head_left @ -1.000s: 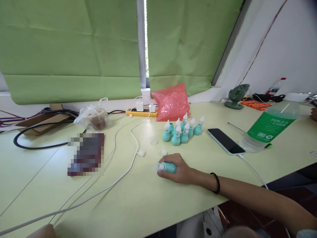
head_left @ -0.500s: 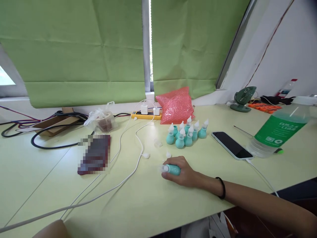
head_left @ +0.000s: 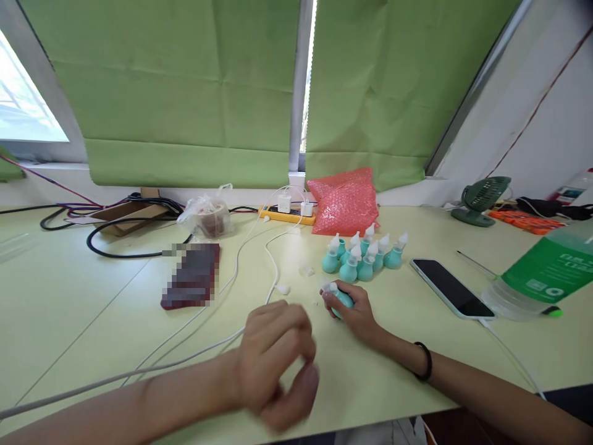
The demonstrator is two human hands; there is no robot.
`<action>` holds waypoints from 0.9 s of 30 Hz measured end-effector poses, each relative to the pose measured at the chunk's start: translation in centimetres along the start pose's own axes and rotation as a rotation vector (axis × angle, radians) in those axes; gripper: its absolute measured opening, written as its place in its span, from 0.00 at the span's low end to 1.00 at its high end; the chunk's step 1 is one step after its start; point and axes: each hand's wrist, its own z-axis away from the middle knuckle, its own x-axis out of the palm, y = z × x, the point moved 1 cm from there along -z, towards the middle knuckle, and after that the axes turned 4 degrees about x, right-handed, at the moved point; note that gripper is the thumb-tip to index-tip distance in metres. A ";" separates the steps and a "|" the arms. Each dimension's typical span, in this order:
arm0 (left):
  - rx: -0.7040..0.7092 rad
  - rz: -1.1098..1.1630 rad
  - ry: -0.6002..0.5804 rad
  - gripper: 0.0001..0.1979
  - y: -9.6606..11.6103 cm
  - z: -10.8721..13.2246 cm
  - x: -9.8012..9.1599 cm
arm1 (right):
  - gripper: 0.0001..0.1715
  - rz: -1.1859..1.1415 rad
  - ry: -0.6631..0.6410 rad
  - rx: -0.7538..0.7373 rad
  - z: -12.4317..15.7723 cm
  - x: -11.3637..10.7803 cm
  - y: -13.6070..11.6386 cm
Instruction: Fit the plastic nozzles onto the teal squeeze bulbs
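Note:
My right hand [head_left: 364, 318] is wrapped round a teal nasal aspirator bulb [head_left: 343, 301], its pale clear tip pointing left between thumb and forefinger. Over the front of the table, to the left of it, my left hand [head_left: 280, 361] hangs slightly blurred. Its fingers are loosely curled, the thumb stands apart from them, and I see nothing held. Beyond the right hand, several more nasal aspirators [head_left: 348, 269] stand in a cluster, most with whitish pointed tips. A small white tip [head_left: 282, 288] and a clear piece [head_left: 306, 269] lie loose to the left of the cluster.
White cables [head_left: 273, 256] run across the table from a yellow power strip [head_left: 287, 215]. Right of the aspirators lie a phone [head_left: 451, 287] on a cord and a large bottle [head_left: 532, 272]. A pink bubble-wrap bag [head_left: 345, 201], tape in plastic [head_left: 210, 219] and a fan [head_left: 484, 196] stand behind.
My left hand has come into view from the lower left, rising to the middle front. The right hand still grips the aspirator, now turned a little. The whole view has shifted.

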 end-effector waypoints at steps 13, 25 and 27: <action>-0.368 -0.105 0.042 0.16 -6.4 -2.5 2.5 | 0.08 0.291 -0.049 -0.294 0.5 0.0 -0.8; -0.699 1.050 0.217 0.13 -6.0 -2.7 2.3 | 0.09 0.498 0.019 -0.454 0.2 0.0 0.1; -0.728 1.078 0.173 0.13 -6.5 -2.7 2.3 | 0.08 0.538 0.010 -0.481 0.5 0.0 0.1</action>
